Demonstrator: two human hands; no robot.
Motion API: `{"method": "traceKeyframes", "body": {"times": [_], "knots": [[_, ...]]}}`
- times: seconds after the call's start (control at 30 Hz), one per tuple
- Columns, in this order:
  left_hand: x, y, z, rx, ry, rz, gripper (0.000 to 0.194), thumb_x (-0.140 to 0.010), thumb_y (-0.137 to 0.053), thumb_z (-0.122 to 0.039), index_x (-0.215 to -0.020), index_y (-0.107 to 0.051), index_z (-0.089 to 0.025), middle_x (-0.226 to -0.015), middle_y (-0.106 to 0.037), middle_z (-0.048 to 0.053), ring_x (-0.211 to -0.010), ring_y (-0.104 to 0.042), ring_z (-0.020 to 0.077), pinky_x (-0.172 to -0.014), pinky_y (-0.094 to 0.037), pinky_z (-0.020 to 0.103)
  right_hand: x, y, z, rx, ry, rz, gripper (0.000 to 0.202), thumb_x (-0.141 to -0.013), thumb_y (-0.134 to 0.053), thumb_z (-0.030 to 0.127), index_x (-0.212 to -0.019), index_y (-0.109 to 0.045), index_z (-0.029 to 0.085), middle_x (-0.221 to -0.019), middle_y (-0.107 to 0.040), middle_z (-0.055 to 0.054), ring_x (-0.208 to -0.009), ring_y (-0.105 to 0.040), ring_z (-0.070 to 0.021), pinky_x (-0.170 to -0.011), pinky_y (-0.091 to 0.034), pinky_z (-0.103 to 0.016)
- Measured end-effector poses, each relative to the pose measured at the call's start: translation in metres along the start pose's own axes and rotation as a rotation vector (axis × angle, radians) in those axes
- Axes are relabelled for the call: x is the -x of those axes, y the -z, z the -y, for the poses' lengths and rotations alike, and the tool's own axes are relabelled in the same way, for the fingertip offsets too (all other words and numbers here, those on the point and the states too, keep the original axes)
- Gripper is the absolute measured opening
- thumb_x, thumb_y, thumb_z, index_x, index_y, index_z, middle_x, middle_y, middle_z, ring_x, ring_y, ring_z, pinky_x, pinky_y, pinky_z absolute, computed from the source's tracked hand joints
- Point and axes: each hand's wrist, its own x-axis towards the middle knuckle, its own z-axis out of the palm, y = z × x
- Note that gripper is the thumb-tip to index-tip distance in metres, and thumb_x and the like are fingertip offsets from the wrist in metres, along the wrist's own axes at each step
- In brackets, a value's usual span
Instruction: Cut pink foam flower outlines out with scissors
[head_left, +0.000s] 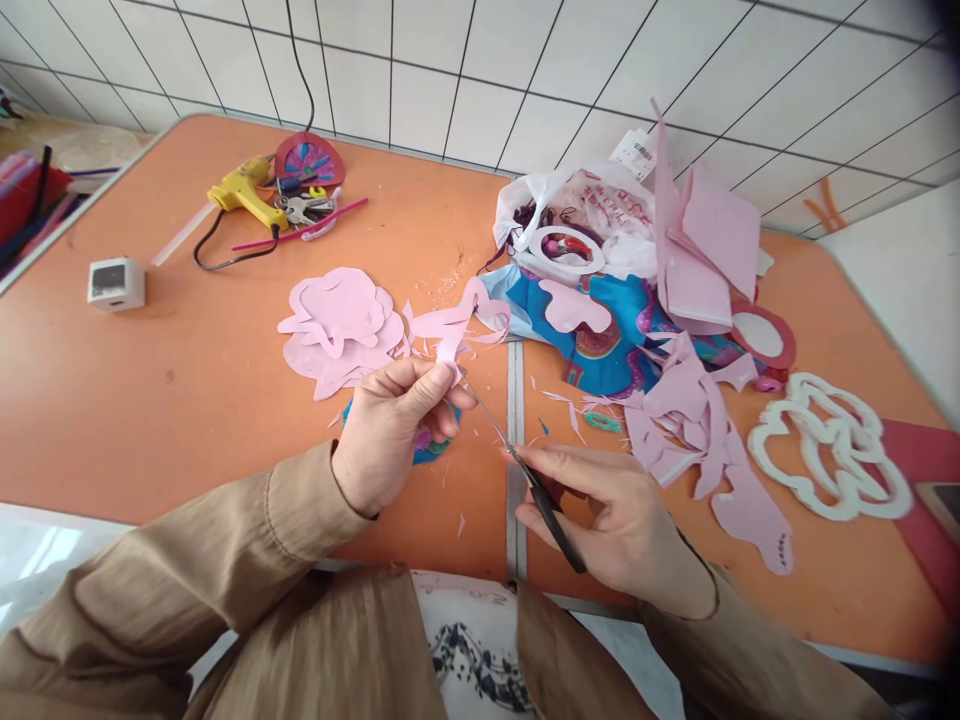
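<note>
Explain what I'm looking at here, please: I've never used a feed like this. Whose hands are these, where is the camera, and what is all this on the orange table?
There is no machine here. The single picture comes from a camera worn on a person's head, looking forward and down, so the two hands at the bottom are that person's own.

The left hand pinches a strip of pink paper. The right hand holds scissors, their blades pointing at that paper.

On the orange table lie a pile of cut pink shapes, pink scraps to the right, a blue patterned piece, a white plastic bag and a white looped cutout. Farther back on the left are a yellow glue gun, some keys and a small white cube.
</note>
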Motion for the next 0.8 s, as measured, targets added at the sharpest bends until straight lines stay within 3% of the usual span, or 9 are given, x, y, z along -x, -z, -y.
{"method": "traceKeyframes", "body": {"times": [0.33, 0.57, 0.8], "knots": [[0.000, -0.001, -0.001, 0.026, -0.004, 0.003, 0.030, -0.072, -0.085, -0.039, -0.064, -0.069, -0.016, -0.059, -0.069, 0.000, -0.042, -0.053, 0.0052, -0.041, -0.041, 0.016, 0.007, -0.001, -0.008, 0.018, -0.049, 0.045, 0.024, -0.083, -0.073, 0.020, -0.107, -0.072, 0.020, -0.070, -0.064, 0.000, -0.060, -0.059, -0.0140, -0.059, -0.052, -0.027], [-0.002, 0.000, 0.003, 0.013, -0.029, -0.008, 0.032, -0.072, -0.086, -0.042, -0.064, -0.071, -0.015, -0.060, -0.070, 0.000, -0.042, -0.055, 0.0049, -0.041, -0.043, 0.015, 0.004, 0.000, -0.002, 0.031, -0.043, 0.048, 0.015, -0.086, -0.069, 0.021, -0.100, -0.072, 0.018, -0.069, -0.062, 0.000, -0.058, -0.058, -0.0132, -0.056, -0.051, -0.026], [-0.001, 0.002, 0.005, 0.013, -0.042, -0.004, 0.032, -0.072, -0.086, -0.043, -0.065, -0.071, -0.016, -0.061, -0.071, 0.000, -0.042, -0.054, 0.0045, -0.041, -0.043, 0.015, 0.001, 0.000, 0.001, 0.051, -0.011, 0.044, 0.019, -0.088, -0.067, 0.021, -0.105, -0.074, 0.014, -0.071, -0.066, -0.002, -0.058, -0.061, -0.0131, -0.055, -0.055, -0.024]]}}
